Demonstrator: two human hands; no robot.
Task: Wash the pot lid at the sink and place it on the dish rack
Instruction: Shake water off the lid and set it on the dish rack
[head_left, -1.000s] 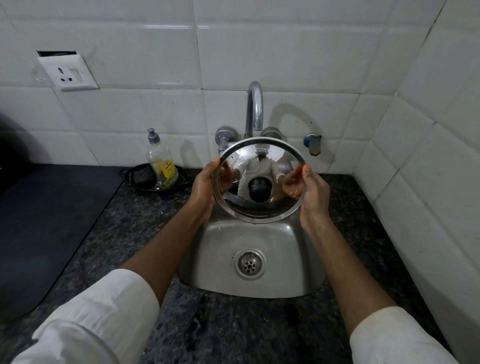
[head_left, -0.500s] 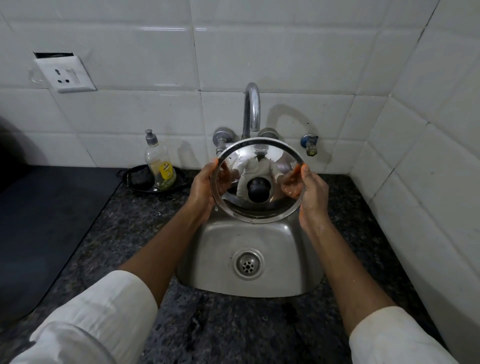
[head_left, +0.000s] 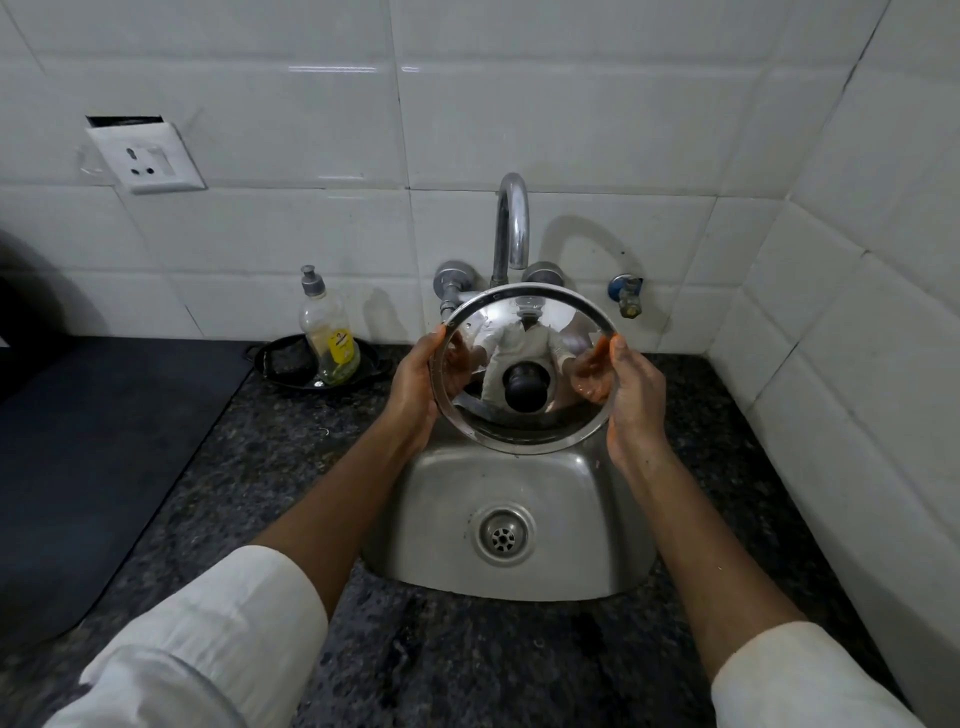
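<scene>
A round pot lid (head_left: 524, 332) of shiny steel with a black knob at its middle stands nearly upright above the back of the steel sink (head_left: 571, 499). My left hand (head_left: 413, 384) grips its left rim and my right hand (head_left: 636, 395) grips its right rim. The lid sits just below the spout of the curved tap (head_left: 511, 223). No water runs from the tap. No dish rack is in view.
A dish soap bottle (head_left: 327, 332) stands in a black tray (head_left: 291, 366) with a dark scrubber, left of the tap. A dark mat (head_left: 88, 447) covers the counter at left. Speckled granite counter (head_left: 467, 660) surrounds the sink; tiled walls close the back and right.
The lid and both hands have stayed almost still above the sink; only the view has shifted slightly.
</scene>
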